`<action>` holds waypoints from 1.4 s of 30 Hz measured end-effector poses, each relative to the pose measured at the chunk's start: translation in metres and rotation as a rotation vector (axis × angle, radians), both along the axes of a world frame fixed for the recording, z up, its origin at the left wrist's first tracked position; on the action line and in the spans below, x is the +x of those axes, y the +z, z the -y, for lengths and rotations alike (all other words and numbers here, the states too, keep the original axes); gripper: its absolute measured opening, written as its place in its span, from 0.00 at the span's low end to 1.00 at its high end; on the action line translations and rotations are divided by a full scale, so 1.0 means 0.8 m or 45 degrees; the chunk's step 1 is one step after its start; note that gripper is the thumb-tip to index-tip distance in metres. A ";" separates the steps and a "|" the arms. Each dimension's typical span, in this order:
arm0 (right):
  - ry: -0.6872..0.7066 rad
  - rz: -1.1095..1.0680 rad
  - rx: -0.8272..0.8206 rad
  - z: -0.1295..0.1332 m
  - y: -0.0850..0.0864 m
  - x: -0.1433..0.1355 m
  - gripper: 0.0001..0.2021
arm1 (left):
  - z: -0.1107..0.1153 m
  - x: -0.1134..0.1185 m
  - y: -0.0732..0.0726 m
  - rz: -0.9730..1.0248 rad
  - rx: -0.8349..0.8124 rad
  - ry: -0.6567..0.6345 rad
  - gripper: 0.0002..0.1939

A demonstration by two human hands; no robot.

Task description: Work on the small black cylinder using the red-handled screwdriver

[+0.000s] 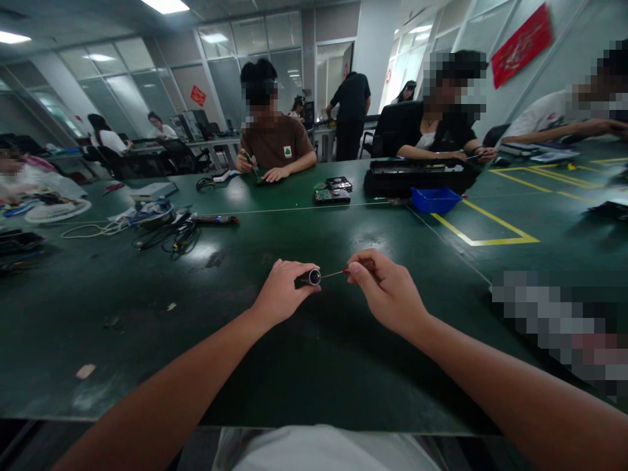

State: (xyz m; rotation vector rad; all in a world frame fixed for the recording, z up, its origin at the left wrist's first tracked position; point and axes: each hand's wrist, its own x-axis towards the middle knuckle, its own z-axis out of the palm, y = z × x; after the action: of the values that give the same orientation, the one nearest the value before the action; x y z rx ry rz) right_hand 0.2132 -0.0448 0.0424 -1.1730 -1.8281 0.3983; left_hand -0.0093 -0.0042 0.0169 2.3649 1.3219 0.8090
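My left hand is closed around a short black cylinder with a shiny round end, perhaps a small flashlight; its exact kind does not show. In my right hand is a screwdriver with a reddish handle and a thin metal shaft. The shaft points left, and its tip reaches the side of the cylinder's round end. Whether the tip goes into it is too small to tell. Both hands are held above the green table, near its middle, and my fingers partly cover the cylinder and the handle.
Cables and a dark rod-like tool lie to the left. Hard drives sit ahead, beside a blue tray and a long black casing. Across the table, a person in a brown shirt works with a tool.
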 end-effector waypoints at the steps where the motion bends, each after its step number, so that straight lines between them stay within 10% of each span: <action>1: -0.022 -0.007 0.024 0.001 0.001 0.001 0.07 | 0.000 0.000 0.000 -0.006 -0.002 0.000 0.18; 28: -0.069 0.168 0.087 -0.004 0.003 0.001 0.06 | -0.003 0.000 -0.002 -0.052 -0.119 0.023 0.18; 42: -0.041 0.163 0.036 -0.001 0.005 0.002 0.07 | -0.014 -0.010 0.001 0.802 -0.451 0.073 0.18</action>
State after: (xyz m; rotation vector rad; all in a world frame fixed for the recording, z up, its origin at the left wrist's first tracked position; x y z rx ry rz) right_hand 0.2148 -0.0440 0.0464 -1.2316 -1.9153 0.2836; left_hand -0.0173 0.0074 0.0178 1.6150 1.1398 1.1090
